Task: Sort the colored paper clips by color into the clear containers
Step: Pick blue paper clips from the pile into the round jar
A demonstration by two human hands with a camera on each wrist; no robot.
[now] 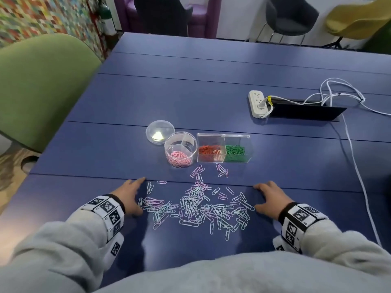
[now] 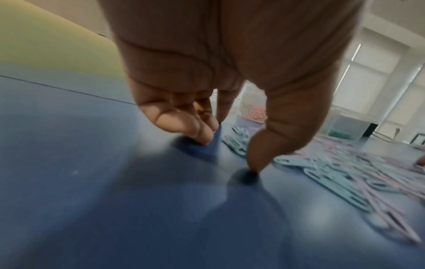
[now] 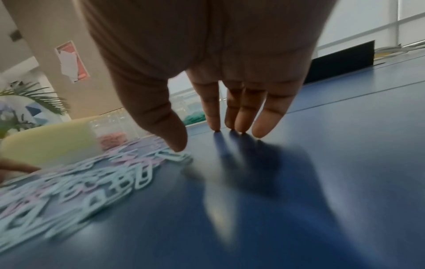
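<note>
Both wrist views blur the paper clips [image 2: 340, 174] past counting.

White power strip [image 1: 258, 103], cables [image 1: 338, 92], green chair [image 1: 38, 92].

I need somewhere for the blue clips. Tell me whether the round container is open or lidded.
Open. The round container has no lid on; its lid lies on the table beside it. Pink clips fill one section; the others look empty.

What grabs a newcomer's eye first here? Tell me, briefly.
The loose pile of pale blue and lilac paper clips on the blue table, flanked by the left hand and right hand, both resting on the tabletop. Behind it, clear containers hold pink clips, orange clips and green clips.
</note>
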